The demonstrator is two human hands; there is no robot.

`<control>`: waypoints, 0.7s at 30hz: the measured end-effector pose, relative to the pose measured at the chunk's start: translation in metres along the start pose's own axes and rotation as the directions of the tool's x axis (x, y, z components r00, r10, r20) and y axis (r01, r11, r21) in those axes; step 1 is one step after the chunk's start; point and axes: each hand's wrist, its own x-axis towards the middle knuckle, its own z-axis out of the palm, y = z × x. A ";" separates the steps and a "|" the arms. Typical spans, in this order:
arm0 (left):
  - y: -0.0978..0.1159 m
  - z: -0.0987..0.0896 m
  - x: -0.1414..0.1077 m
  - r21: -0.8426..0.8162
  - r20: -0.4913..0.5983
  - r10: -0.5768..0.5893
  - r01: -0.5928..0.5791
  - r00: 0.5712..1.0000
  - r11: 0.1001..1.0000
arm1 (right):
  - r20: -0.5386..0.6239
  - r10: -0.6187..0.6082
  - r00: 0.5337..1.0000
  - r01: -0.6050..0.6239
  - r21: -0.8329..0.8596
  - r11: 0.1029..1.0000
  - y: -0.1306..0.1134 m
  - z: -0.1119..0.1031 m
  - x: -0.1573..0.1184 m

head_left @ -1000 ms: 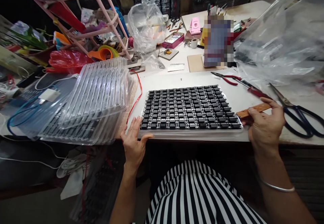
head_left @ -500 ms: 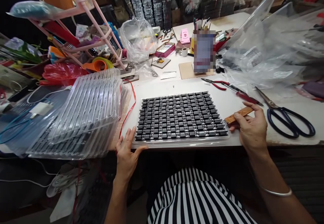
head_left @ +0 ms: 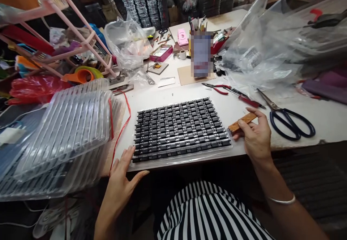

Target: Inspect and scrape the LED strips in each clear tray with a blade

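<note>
A clear plastic tray (head_left: 180, 159) filled with rows of small black parts with metal pins (head_left: 181, 128) lies at the table's front edge. My left hand (head_left: 126, 176) is at its front left corner, fingers stretched out and thumb spread, the fingertips against the tray's side. In my right hand (head_left: 256, 135) is a flat orange-brown bar (head_left: 242, 122), gripped between thumb and fingers. The bar's left end is close to the tray's right edge; whether it touches cannot be made out.
Clear ribbed trays (head_left: 65, 120) are stacked at left beside a red ribbon (head_left: 121, 129). Large scissors (head_left: 291, 122) and red-handled pliers (head_left: 221, 88) lie at right. Behind stand a pink rack (head_left: 81, 30), a blurred-out phone-like screen (head_left: 201, 54) and heaped plastic bags (head_left: 252, 59).
The view has turned, so the tray and table things appear further left. The frontmost row of black parts shows fewer white pins than before. My right hand still holds the bar.
</note>
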 end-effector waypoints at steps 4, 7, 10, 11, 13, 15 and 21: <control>0.003 0.006 0.007 -0.004 -0.012 -0.007 0.007 1.000 1.000 | 0.027 -0.027 0.999 0.029 -0.059 0.998 -0.001 0.000 -0.002; 0.010 0.014 0.015 0.074 -0.064 0.033 -0.028 0.997 0.997 | 0.050 -0.032 0.998 0.037 -0.118 0.992 -0.002 -0.001 -0.003; 0.017 0.020 0.021 0.157 -0.091 0.075 -0.060 0.993 0.986 | 0.064 -0.037 0.997 0.046 -0.148 0.988 -0.003 -0.001 -0.003; 0.018 0.021 0.023 0.174 -0.097 0.086 -0.068 0.992 0.982 | 0.069 -0.039 0.997 0.049 -0.157 0.986 -0.003 -0.001 -0.003; 0.018 0.023 0.024 0.195 -0.106 0.099 -0.077 0.989 0.978 | 0.075 -0.044 0.996 0.057 -0.176 0.983 -0.004 0.000 -0.003; 0.018 0.024 0.026 0.199 -0.104 0.098 -0.076 0.990 0.977 | 0.076 -0.050 0.996 0.065 -0.204 0.977 -0.005 0.000 -0.004; 0.052 0.009 0.023 0.107 -0.184 0.129 -0.111 0.975 0.988 | 0.117 -0.042 0.992 0.073 -0.279 0.958 -0.007 -0.003 -0.002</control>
